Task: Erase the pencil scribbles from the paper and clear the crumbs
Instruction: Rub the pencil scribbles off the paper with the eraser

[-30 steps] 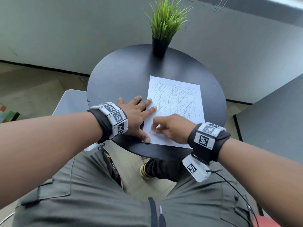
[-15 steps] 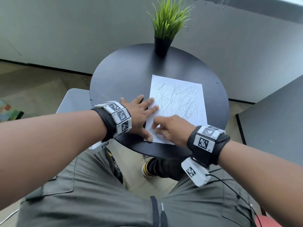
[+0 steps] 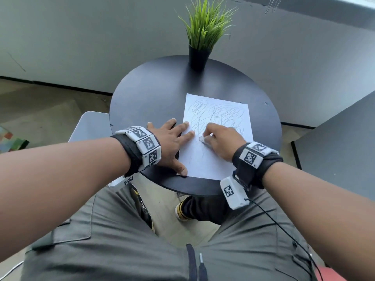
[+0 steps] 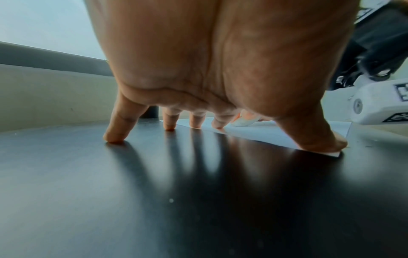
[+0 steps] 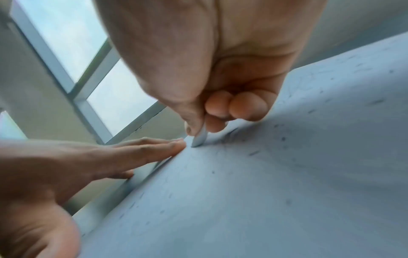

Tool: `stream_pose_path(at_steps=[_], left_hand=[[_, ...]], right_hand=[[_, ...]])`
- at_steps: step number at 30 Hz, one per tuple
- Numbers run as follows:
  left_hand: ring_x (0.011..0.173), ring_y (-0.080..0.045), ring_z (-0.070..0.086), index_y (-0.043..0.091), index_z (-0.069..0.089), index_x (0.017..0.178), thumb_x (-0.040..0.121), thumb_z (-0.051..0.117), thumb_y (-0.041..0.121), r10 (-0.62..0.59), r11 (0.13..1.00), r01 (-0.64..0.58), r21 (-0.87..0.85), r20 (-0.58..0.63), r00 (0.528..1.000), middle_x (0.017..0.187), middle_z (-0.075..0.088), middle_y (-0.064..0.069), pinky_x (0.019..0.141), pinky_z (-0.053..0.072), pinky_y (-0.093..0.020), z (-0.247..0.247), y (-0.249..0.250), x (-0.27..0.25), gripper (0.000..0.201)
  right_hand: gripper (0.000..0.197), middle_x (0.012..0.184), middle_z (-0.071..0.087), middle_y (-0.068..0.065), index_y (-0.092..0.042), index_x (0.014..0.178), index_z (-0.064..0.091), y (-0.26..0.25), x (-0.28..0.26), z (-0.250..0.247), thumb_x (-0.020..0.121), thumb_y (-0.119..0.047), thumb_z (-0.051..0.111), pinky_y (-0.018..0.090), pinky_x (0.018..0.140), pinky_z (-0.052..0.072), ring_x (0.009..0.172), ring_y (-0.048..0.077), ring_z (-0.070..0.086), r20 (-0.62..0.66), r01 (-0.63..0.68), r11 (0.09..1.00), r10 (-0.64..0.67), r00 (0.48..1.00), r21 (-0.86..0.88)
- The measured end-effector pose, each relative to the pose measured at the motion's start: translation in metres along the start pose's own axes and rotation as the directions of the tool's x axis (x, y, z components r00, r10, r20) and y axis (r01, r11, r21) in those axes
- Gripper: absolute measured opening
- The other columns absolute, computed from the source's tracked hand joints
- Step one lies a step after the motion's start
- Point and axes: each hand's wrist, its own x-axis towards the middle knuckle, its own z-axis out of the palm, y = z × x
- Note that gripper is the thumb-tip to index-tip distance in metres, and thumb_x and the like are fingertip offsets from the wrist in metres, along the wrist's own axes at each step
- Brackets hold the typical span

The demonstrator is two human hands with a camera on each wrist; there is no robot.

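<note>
A white sheet of paper (image 3: pixel 205 161) lies on the round black table (image 3: pixel 154 94). Pencil scribbles (image 3: pixel 221 116) cover its far half; the near half looks mostly bare. My left hand (image 3: pixel 172 142) lies flat with spread fingers, the fingertips (image 4: pixel 217 124) and thumb pressing the paper's left edge. My right hand (image 3: pixel 221 140) pinches a white eraser (image 3: pixel 203 139) against the paper near the left edge, at the lower end of the scribbles. In the right wrist view the eraser (image 5: pixel 199 137) touches the sheet, and dark crumbs (image 5: pixel 253 153) are scattered over the paper (image 5: pixel 264 192).
A black pot with a green grass-like plant (image 3: pixel 199 55) stands at the table's far edge. A grey surface (image 3: pixel 341 142) lies to the right, a pale chair seat (image 3: pixel 91 126) to the left. My knees sit under the near table edge.
My right hand has moved with the eraser up the paper, from near the bottom left edge toward the scribbles. The left hand keeps pressing the sheet's left edge.
</note>
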Motion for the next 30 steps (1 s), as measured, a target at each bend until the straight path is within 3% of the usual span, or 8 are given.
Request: stream_pose_path(at_steps=[5,10,14,19,22,24,27,30], left_hand=[[0.151,-0.025,-0.005,0.037,-0.003,0.154,0.056,0.051,0.098,0.005,1.0,-0.005,-0.014,-0.006,1.0,0.164,-0.012,0.012,0.098,0.034,-0.072,0.003,-0.002,0.0,0.127],[0.151,-0.024,-0.005,0.038,-0.003,0.155,0.057,0.05,0.098,-0.004,1.0,0.004,-0.013,0.004,1.0,0.164,-0.011,0.013,0.099,0.033,-0.072,0.0,0.0,-0.001,0.127],[0.152,-0.026,-0.007,0.038,-0.004,0.155,0.057,0.05,0.097,0.006,1.0,-0.005,-0.019,0.014,1.0,0.164,-0.013,0.012,0.1,0.032,-0.074,0.001,-0.002,0.0,0.127],[0.151,-0.026,-0.006,0.037,-0.003,0.156,0.057,0.051,0.097,-0.008,1.0,0.008,-0.017,0.01,1.0,0.164,-0.011,0.012,0.099,0.033,-0.074,-0.001,0.001,-0.002,0.128],[0.152,-0.026,-0.007,0.036,-0.004,0.156,0.06,0.053,0.095,-0.001,1.0,0.001,-0.015,0.008,1.0,0.165,-0.012,0.01,0.1,0.031,-0.075,0.001,-0.001,-0.001,0.126],[0.152,-0.026,-0.007,0.037,-0.005,0.155,0.061,0.053,0.094,0.003,1.0,-0.003,-0.027,0.004,1.0,0.165,-0.013,0.01,0.1,0.03,-0.076,0.001,-0.001,0.0,0.125],[0.151,-0.025,-0.008,0.037,-0.005,0.155,0.057,0.05,0.097,-0.001,1.0,0.001,-0.03,0.01,1.0,0.164,-0.013,0.013,0.101,0.03,-0.075,0.0,0.0,0.0,0.128],[0.152,-0.025,-0.009,0.038,-0.004,0.155,0.054,0.048,0.1,-0.012,0.998,0.012,-0.057,0.003,1.0,0.164,-0.011,0.013,0.102,0.026,-0.075,0.005,0.001,-0.002,0.129]], right_hand=[[0.015,0.098,0.067,0.008,-0.026,0.105,0.055,-0.023,-0.034,0.026,0.098,-0.038,0.051,0.037,0.079,0.049,0.087,0.027,0.059,0.219,0.201,0.979,-0.193,0.956,-0.016],[0.013,0.102,0.066,0.009,-0.023,0.104,0.055,0.001,0.0,0.006,0.096,-0.033,0.051,0.035,0.077,0.046,0.09,0.03,0.058,-0.018,-0.015,1.0,0.015,1.0,0.001],[0.015,0.093,0.065,0.009,-0.022,0.107,0.053,-0.025,-0.03,0.03,0.099,-0.035,0.049,0.041,0.075,0.049,0.084,0.032,0.059,0.194,0.253,0.966,-0.24,0.951,-0.046],[0.014,0.1,0.067,0.008,-0.023,0.103,0.055,-0.002,0.0,0.006,0.097,-0.035,0.051,0.034,0.076,0.047,0.089,0.029,0.06,-0.006,0.023,1.0,-0.023,1.0,-0.019],[0.013,0.094,0.068,0.008,-0.023,0.103,0.054,-0.031,-0.033,0.03,0.097,-0.034,0.053,0.039,0.073,0.049,0.083,0.03,0.059,0.143,0.242,0.97,-0.237,0.961,-0.013],[0.014,0.095,0.067,0.007,-0.022,0.103,0.056,-0.029,-0.039,0.029,0.097,-0.034,0.054,0.038,0.072,0.047,0.079,0.027,0.055,0.203,0.283,0.958,-0.271,0.941,-0.036],[0.016,0.103,0.068,0.008,-0.027,0.106,0.057,0.0,-0.009,0.005,0.096,-0.039,0.053,0.033,0.076,0.045,0.087,0.025,0.057,0.088,0.056,0.998,-0.052,0.995,-0.043],[0.014,0.091,0.063,0.009,-0.029,0.103,0.051,0.017,0.001,-0.004,0.096,-0.041,0.052,0.034,0.073,0.045,0.083,0.028,0.057,0.037,-0.1,0.995,0.1,0.994,0.002]])
